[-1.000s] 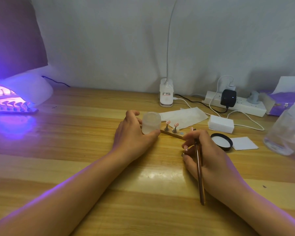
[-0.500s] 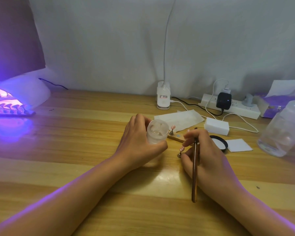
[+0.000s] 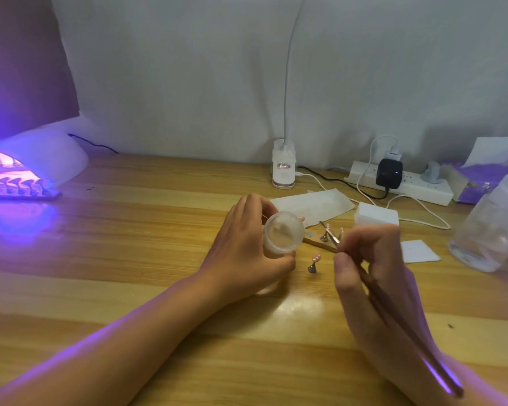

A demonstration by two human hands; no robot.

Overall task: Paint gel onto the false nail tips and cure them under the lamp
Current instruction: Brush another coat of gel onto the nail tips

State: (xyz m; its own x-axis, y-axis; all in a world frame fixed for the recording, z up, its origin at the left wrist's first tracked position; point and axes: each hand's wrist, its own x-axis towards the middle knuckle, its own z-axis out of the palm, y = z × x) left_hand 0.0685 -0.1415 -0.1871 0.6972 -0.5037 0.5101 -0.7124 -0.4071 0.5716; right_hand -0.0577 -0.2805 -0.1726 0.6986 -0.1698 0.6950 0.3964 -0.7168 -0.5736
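Two bare hands are working low over the wooden counter [image 3: 129, 259]. The left hand [image 3: 244, 250] is curling its fingers and thumb round a small frosted gel jar [image 3: 282, 234], holding it with its open mouth tilted toward the camera. The right hand [image 3: 376, 282], blurred, is pinching a slim brush [image 3: 423, 348], whose tip is pointing up and left toward the jar while the handle is lying back along the wrist. Between the hands, one pink nail tip [image 3: 313, 263] is standing alone on a small metal stand. Just beyond the right hand's fingertips, more tips are sitting on a wooden strip [image 3: 317, 243]. Far to the left of the left hand, a curing lamp [image 3: 41, 162] is glowing violet over another row of tips [image 3: 15, 186].
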